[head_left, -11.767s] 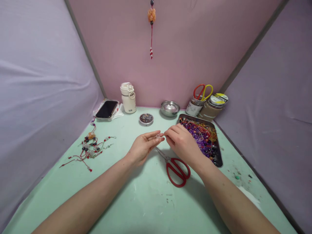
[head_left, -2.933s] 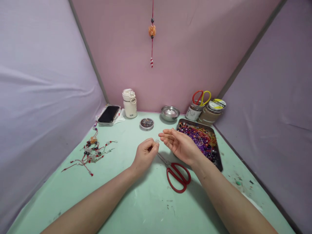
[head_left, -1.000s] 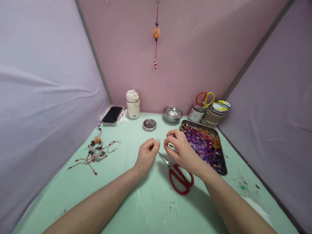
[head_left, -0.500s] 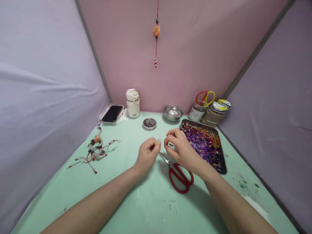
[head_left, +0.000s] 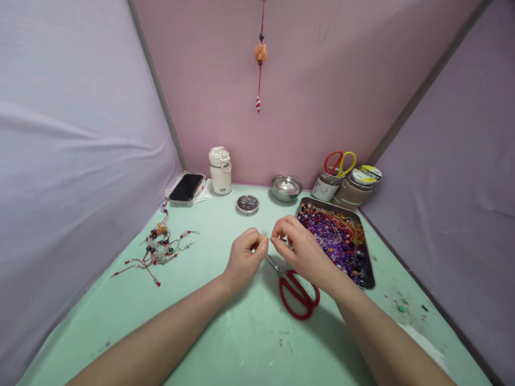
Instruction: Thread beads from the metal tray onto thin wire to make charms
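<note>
My left hand [head_left: 244,257] is curled closed over the green table [head_left: 193,321], pinching a small clear bead [head_left: 264,234] at its fingertips. My right hand [head_left: 300,251] is closed in a pinch right beside that bead, fingertips nearly touching the left ones; what it pinches is too fine to make out. Red-handled scissors [head_left: 296,292] lie on the table just under and behind my right hand. A metal tray [head_left: 367,273] of purple, dark and orange beads with thread sits to the right of my right hand.
Finished bead strands [head_left: 157,247] lie at the left. Along the back wall stand a phone [head_left: 185,187], a white bottle [head_left: 220,171], a round bead tin [head_left: 247,203], a steel bowl [head_left: 286,187], a scissors can [head_left: 326,185] and thread spools [head_left: 356,187]. A beaded tassel [head_left: 260,53] hangs above.
My right hand went from open, 2.9 s ago, to a pinch and has closed in on the bead at my left fingertips. The left hand has stayed almost still.
</note>
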The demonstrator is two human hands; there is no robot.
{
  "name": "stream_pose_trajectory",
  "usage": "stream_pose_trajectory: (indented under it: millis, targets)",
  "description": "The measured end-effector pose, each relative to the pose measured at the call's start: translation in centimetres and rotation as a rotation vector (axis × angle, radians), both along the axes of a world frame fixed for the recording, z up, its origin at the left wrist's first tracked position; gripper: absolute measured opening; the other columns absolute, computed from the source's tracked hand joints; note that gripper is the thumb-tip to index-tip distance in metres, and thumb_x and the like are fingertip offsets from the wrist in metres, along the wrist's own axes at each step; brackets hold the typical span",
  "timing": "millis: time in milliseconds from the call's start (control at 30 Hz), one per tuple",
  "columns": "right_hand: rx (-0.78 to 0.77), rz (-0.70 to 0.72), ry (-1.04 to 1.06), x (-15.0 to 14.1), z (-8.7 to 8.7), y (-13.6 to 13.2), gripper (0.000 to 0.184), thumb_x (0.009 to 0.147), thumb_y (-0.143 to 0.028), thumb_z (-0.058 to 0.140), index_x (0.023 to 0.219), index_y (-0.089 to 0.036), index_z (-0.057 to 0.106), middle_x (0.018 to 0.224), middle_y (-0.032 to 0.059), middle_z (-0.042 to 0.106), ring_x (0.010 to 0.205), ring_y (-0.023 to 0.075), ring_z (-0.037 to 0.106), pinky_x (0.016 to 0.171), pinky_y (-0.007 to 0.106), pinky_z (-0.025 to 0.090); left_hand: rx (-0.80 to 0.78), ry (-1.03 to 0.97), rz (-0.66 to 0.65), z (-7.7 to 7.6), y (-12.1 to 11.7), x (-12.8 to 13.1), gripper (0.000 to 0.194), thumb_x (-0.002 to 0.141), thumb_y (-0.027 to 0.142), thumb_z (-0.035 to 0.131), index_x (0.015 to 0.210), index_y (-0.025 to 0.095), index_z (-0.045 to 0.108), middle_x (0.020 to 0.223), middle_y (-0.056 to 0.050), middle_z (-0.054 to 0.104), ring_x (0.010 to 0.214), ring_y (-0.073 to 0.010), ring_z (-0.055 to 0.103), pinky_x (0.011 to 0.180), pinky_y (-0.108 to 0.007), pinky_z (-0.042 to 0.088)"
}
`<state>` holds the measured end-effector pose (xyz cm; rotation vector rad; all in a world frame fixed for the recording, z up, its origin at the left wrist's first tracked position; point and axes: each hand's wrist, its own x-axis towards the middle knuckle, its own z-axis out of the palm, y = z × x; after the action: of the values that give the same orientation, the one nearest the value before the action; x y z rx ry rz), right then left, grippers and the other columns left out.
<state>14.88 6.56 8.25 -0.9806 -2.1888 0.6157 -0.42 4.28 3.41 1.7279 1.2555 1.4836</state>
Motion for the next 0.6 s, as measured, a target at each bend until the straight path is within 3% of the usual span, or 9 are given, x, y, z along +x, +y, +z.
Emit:
stream_pose_trajectory:
  millis: [267, 467, 600]
  targets:
    - [-0.138, -0.021, 0.025, 0.0, 0.3, 0.0, 0.009, 0.086, -0.018, 0.050, 0.079, -0.020, 0.055, 0.077, -0.0003, 0.059, 0.072, 0.0137, 0.053, 0.070, 0.029, 0.040, 0.017, 0.075, -0.005, 0.0, -0.1, -0.1, 0.029, 0.085, 0.021, 0.048, 0.058, 0.019, 0.039, 0.062, 0.003, 0.038, 0.061, -0.0116, 0.039, 0.059, -0.026, 0.032]
    - [-0.437, 0.065, 0.218, 0.4, 0.1, 0.7, 0.006, 0.083, -0.025, 0.055, 0.081, -0.019, 0.055, 0.075, -0.0006, 0.057, 0.071, 0.0133, 0.052, 0.066, 0.027, 0.041, -0.024, 0.078, -0.045, -0.1, -0.1, -0.1, 0.028, 0.084, 0.021, 0.048, 0.057, 0.019, 0.038, 0.061, 0.003, 0.038, 0.060, -0.0115, 0.038, 0.058, -0.026, 0.032]
    - [-0.657, 0.146, 0.339, 1.0, -0.3, 1.4, 0.016, 0.079, -0.027, 0.061, 0.093, -0.020, 0.056, 0.077, -0.0013, 0.055, 0.069, 0.0115, 0.050, 0.064, 0.025, 0.040, -0.062, 0.045, -0.140, 0.2, 0.0, 0.0, 0.029, 0.083, 0.021, 0.048, 0.056, 0.019, 0.038, 0.059, 0.004, 0.038, 0.058, -0.0105, 0.037, 0.057, -0.025, 0.031]
